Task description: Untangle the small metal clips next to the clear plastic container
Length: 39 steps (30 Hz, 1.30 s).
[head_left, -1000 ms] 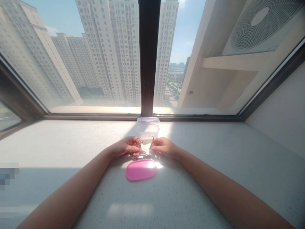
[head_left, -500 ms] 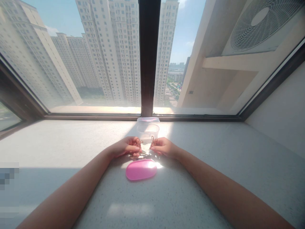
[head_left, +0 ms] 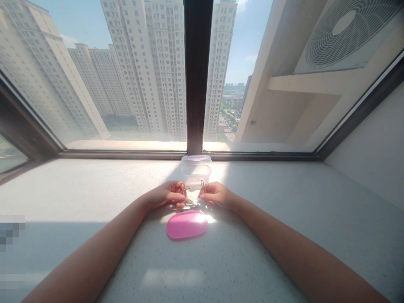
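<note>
My left hand (head_left: 166, 194) rests on the pale stone sill, fingers pinched on a small brown looped piece (head_left: 184, 188) that sticks up past its fingertips. My right hand (head_left: 217, 194) mirrors it a little to the right, pinching a second small brown looped piece (head_left: 203, 185). Between and just below the hands lie a few thin shiny metal bits (head_left: 188, 205) in bright sunlight. A clear plastic container (head_left: 196, 169) stands open right behind the hands. A pink oval lid (head_left: 187, 224) lies flat on the sill just in front of them.
The sill (head_left: 94, 189) runs wide to both sides and ends at the dark window frame (head_left: 197, 75) behind the container. A white wall (head_left: 372, 147) rises on the right. Outside the glass are tall buildings and an air-conditioner unit (head_left: 344, 33).
</note>
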{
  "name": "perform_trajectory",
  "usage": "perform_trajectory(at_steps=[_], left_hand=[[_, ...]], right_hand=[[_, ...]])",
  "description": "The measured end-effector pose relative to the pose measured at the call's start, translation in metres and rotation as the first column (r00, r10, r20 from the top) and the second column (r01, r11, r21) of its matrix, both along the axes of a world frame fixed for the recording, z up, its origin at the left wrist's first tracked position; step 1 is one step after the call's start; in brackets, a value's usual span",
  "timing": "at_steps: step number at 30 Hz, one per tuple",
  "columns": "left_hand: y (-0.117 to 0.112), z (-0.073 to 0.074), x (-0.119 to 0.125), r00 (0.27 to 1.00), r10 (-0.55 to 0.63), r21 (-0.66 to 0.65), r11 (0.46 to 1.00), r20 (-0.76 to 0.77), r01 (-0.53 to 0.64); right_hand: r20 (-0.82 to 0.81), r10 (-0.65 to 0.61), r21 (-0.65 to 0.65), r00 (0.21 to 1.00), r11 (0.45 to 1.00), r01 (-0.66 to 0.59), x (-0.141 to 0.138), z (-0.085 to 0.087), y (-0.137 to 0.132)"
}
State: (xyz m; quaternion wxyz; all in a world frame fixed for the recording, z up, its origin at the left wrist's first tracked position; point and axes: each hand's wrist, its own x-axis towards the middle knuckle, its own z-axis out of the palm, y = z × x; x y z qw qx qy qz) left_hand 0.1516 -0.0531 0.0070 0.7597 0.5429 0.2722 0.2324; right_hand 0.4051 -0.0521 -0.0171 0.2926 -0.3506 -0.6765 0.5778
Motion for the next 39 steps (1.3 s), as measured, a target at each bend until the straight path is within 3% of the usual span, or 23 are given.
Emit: perform_trajectory(at_steps=[23,39], left_hand=[[-0.0002,0.0013,0.0003,1.000,0.011,0.015,1.000,-0.016,-0.011],[-0.0006,0.0020,0.0010,0.999,0.026,0.025,0.999,-0.031,-0.025]], right_hand=[[-0.018,0.012,0.004,1.000,1.000,-0.012,0.0010,-0.0060,0.0029],[0.000,0.004,0.004,1.000,1.000,-0.004,-0.0005,0.0023,-0.0006]])
